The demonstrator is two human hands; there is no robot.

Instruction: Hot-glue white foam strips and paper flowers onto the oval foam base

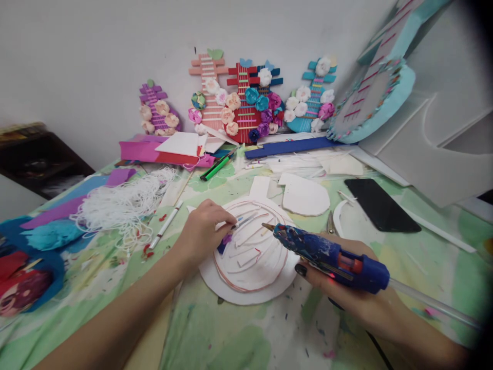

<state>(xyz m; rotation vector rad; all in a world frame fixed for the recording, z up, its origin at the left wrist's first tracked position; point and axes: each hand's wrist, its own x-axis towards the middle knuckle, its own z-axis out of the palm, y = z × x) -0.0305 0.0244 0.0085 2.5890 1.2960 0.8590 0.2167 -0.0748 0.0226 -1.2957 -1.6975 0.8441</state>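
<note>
A white round board (250, 295) with a short neck at its top lies on the table. Brownish-red curved lines and several thin white strips cover its round part. My left hand (206, 228) is pinched at the board's upper left, with a thin strip reaching right from its fingertips. A small purple piece (224, 243) shows just under those fingers. My right hand (346, 280) is wrapped round a blue glue gun (331, 257). The gun's metal tip points left over the upper right of the board, and a clear glue stick comes out of its back.
White string (123, 203) and a white marker (166, 224) lie left of the board. A white cutout (306, 194), scissors (330, 223) and a black phone (381, 204) are right. Flower-decorated guitar shapes (246, 103) lean against the wall. A green cutter (215, 168) lies behind.
</note>
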